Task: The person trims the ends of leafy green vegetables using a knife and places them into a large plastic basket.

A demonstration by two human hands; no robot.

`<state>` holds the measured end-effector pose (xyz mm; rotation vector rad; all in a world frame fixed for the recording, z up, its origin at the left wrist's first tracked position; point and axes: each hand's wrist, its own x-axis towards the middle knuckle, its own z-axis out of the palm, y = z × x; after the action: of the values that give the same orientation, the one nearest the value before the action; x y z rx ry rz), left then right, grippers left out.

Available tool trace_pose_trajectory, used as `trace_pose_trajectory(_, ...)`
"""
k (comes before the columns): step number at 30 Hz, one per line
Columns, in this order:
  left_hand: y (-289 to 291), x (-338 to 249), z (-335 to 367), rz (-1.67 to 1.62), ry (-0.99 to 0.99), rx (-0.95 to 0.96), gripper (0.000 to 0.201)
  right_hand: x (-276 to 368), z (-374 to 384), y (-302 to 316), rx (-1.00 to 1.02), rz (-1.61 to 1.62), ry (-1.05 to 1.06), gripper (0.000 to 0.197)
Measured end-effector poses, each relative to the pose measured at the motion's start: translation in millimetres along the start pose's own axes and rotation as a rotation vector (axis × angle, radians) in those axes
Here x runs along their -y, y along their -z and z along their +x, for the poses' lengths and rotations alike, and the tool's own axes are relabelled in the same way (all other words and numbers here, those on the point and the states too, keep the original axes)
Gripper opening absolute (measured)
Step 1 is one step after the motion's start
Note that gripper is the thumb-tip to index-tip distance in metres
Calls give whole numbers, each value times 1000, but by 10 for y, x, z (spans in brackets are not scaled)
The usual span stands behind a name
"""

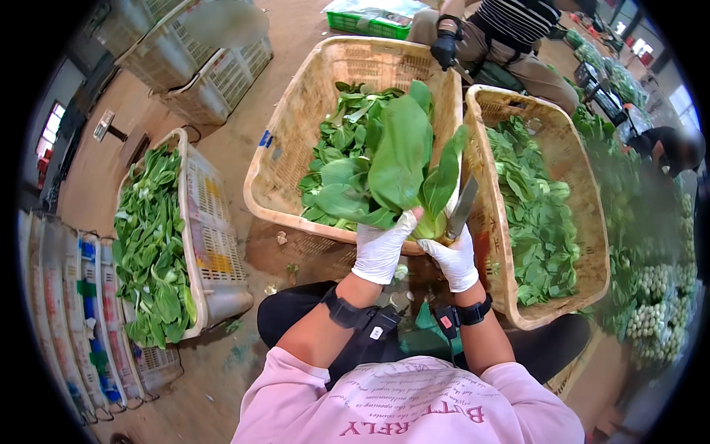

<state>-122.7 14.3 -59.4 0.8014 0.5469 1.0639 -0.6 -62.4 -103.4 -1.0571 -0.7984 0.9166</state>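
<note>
Hands [381, 253] at the crate's near rim [296, 223], left [379, 248] pinching greens [403, 159], right [455, 260] gripping knife [464, 207], bare floor [229, 164] leftward

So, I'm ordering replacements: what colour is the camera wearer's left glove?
The left glove is white, clearest in the head view.

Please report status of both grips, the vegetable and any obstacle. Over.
Left grip holds leafy vegetable near its base. Right grip holds knife alongside. No obstruction visible.

Packing shed: crates [214, 229] of greens [155, 251]
</note>
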Motion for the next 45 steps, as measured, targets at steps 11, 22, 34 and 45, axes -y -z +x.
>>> trace_pose_trajectory(11, 19, -125, 64, -63, 80, 123, 32, 156, -83, 23, -94, 339, -203, 85)
trace_pose_trajectory(22, 207, -229, 242, 231, 173, 38, 54, 1535, -1197, 1991, -492, 51, -163, 61)
trace_pose_trajectory(34, -640, 562, 419, 460, 333, 255, 41, 1962, -73, 3854, -743, 638, 246, 36)
trace_pose_trajectory(45, -1651, 1216, 134, 64, 301, 411, 28, 1943, -643, 2881, -601, 347, 201, 42)
